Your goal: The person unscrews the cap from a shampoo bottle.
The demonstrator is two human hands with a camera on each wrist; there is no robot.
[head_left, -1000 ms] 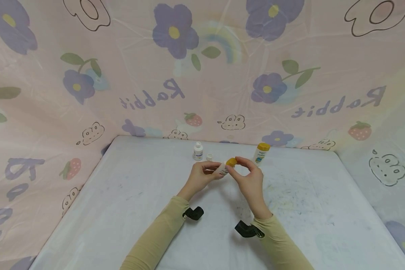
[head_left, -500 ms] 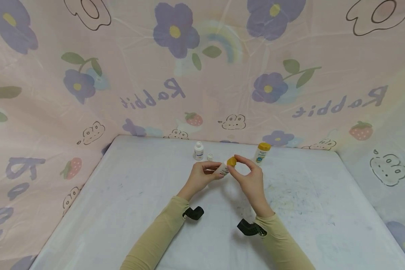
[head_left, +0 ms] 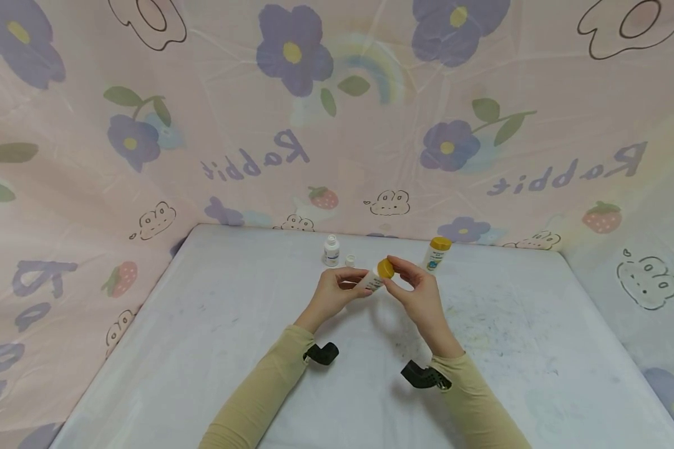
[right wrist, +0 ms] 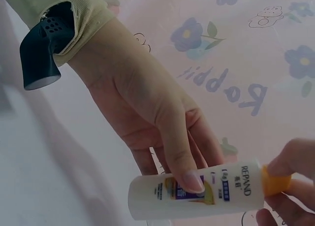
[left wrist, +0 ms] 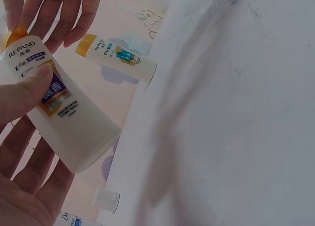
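My left hand (head_left: 328, 296) holds a white REPAND bottle (left wrist: 81, 125) tilted above the table, its thumb across the purple and gold label and its fingers behind. The bottle's yellow cap (head_left: 385, 269) points up and to the right. Thumb and fingers of my right hand (head_left: 424, 302) pinch this cap, which sits at the bottle's neck. In the right wrist view, the right hand (right wrist: 298, 174) shows only partly, at the right edge.
A second white bottle with a yellow cap (head_left: 437, 254) stands behind my right hand. Farther left, a small white bottle (head_left: 331, 252) with an uncovered neck stands beside a loose white cap (head_left: 351, 260). A patterned cloth (head_left: 348, 149) rises at the table's back.
My right wrist has swung slightly to the right and the pinched cap has turned, showing more of its top. The left hand and its bottle have hardly moved.
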